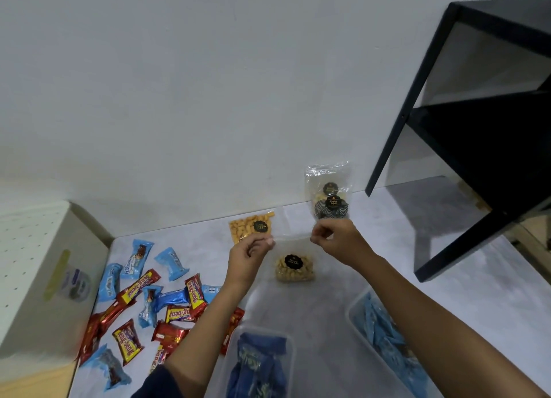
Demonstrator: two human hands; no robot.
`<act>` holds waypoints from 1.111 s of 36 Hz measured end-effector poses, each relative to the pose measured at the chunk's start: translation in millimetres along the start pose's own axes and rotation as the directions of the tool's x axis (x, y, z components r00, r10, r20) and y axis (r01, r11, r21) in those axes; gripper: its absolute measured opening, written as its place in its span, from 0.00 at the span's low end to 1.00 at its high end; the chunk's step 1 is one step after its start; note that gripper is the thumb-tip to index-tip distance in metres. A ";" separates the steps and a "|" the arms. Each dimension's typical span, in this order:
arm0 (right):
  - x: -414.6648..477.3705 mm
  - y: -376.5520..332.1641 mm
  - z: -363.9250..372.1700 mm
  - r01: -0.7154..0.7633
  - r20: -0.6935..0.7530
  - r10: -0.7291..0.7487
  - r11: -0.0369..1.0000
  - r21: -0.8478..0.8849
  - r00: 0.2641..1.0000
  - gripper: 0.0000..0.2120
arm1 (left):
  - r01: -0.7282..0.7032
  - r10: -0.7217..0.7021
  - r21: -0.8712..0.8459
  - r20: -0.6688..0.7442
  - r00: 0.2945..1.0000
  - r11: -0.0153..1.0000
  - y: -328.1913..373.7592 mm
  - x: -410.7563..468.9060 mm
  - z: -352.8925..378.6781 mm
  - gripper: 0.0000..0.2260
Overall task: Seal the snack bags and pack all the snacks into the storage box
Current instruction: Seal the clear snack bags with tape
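We pinch the top edge of the clear snack bag with both hands: the left hand takes the left corner between thumb and fingertip, and the right hand takes the right corner the same way, its other fingers curled. The bag hangs between the two pinches, above the table, with pale nut-like pieces settled at its bottom under a dark round label.

We judge the film thin, slick and limp, and the load light but loose, so it will swing and shift if we tilt it. The mouth strip is the place to hold; we think pressing along it from one corner to the other would close it, and squeezing lower down could crush the contents. We cannot tell whether the seal is already shut.

Just beyond our hands lies an orange snack bag, and two more bags lean against the wall. Nearer us stand a clear storage box and a second clear box, both holding blue packets. Red and blue wrapped bars lie scattered to the left.
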State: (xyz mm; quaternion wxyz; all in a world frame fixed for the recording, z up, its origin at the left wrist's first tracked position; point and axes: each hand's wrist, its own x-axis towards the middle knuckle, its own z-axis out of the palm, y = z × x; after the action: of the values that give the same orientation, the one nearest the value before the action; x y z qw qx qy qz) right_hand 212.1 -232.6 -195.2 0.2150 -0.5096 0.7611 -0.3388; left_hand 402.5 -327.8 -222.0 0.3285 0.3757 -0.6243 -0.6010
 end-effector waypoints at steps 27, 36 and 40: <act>-0.6 -28.8 13.8 -0.037 0.092 0.053 0.985 -0.168 0.994 0.01 | -0.074 0.083 0.307 -0.014 0.996 0.949 -4.2 0.0 7.5 0.12; 2.1 -36.5 26.1 0.013 0.090 0.001 0.988 -0.155 0.996 0.03 | -0.108 0.101 0.310 0.037 0.994 0.944 -4.2 -2.4 3.9 0.11; 4.0 -37.1 28.1 0.021 0.092 -0.005 0.985 -0.174 0.996 0.03 | -0.142 0.112 0.337 0.107 0.988 0.931 -7.9 0.9 -0.3 0.11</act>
State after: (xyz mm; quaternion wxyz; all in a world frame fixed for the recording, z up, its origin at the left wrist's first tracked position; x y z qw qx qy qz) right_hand 252.8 -254.0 -186.9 0.2018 -0.5465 0.7739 -0.2484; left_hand 402.9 -328.7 -229.9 0.2690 0.3600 -0.7560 -0.4759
